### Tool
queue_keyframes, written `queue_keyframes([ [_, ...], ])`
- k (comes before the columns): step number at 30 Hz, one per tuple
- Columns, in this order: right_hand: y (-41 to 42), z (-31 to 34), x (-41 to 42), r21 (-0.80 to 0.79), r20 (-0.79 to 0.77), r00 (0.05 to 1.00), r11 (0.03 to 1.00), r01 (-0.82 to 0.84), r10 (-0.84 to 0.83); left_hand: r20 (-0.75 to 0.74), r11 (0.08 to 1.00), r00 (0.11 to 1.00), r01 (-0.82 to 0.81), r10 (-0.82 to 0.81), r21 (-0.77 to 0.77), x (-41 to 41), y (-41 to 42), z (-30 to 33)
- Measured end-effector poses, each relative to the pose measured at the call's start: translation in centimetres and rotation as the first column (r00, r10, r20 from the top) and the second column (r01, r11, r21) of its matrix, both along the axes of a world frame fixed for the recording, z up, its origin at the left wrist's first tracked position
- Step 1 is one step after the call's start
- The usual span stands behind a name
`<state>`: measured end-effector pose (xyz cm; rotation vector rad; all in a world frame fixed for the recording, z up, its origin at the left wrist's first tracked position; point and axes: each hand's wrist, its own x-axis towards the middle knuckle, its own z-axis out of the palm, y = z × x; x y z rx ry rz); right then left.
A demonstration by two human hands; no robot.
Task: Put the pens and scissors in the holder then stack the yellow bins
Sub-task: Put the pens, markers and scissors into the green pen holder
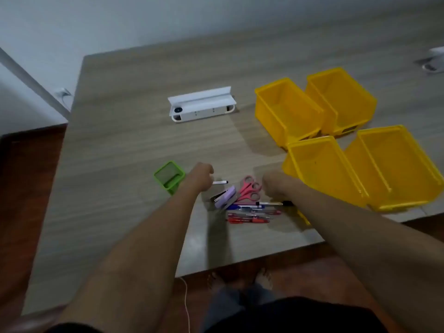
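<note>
A green mesh holder [169, 176] stands on the wooden table [125, 145], left of the stationery. My left hand [200, 173] is closed on a white pen [219, 182] just right of the holder. My right hand [270, 182] is curled, fingers hidden, right beside the pink scissors [249, 188]. Several pens [252, 212], red and blue, lie in a pile below the scissors. Several yellow bins sit unstacked on the right: two at the back [286, 109] [341, 97], two nearer [319, 167] [394, 164].
A purple stapler [225, 195] lies left of the scissors. A white power strip box [201, 104] sits mid-table. The table's near edge runs just below the pens. My feet [240, 277] stand on the dark floor below.
</note>
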<state>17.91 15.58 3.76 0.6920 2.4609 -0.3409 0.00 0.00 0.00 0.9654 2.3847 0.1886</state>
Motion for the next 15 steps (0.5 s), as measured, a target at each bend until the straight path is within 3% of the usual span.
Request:
queue_keyframes([
  [4,-0.3,-2.6,2.1,0.045,0.08,0.997,0.999,0.02,-0.023,-0.064,1.0,0.998,-0.003,0.002,-0.015,0.3,0.5,-2.6],
  [15,0.4,-5.7,2.9,0.092,-0.093,0.996,0.996,0.014,-0.005,-0.383,0.991,0.914,0.121,-0.134,-0.057,2.5,0.4,-5.6],
])
